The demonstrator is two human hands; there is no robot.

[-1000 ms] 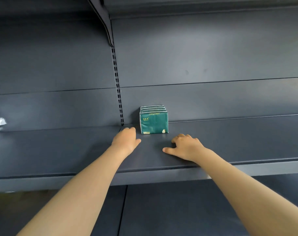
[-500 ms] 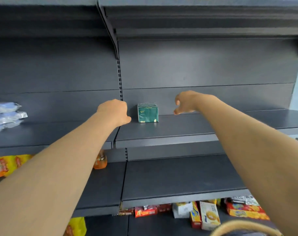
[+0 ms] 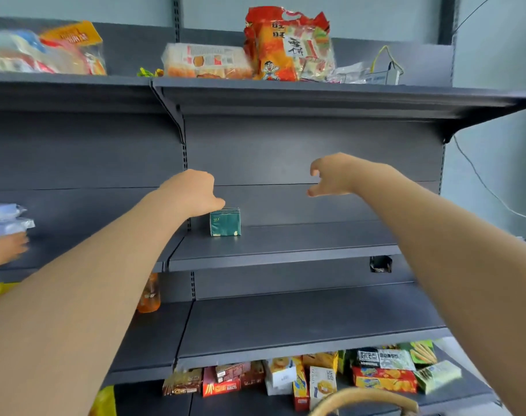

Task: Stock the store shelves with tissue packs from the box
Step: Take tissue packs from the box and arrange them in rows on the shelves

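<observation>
A small stack of green tissue packs (image 3: 225,222) stands upright at the back left of a dark grey shelf (image 3: 285,250). My left hand (image 3: 192,192) hovers just left of and above the packs, fingers loosely curled, holding nothing. To the right of the packs my right hand (image 3: 330,175) hangs in the air with relaxed fingers and nothing in it. Both arms stretch forward from the lower corners. The box is not in view.
Snack bags (image 3: 285,46) fill the top shelf. Boxed snacks (image 3: 315,376) line the bottom shelf. White-blue packs (image 3: 6,217) lie at the left with another person's hand (image 3: 6,250) below them. An orange bottle (image 3: 149,295) stands on the lower left shelf. A curved basket handle (image 3: 366,399) shows at the bottom.
Both hands have lifted off the shelf and drawn back from the tissue packs. The camera has pulled away, so more shelves have come into view.
</observation>
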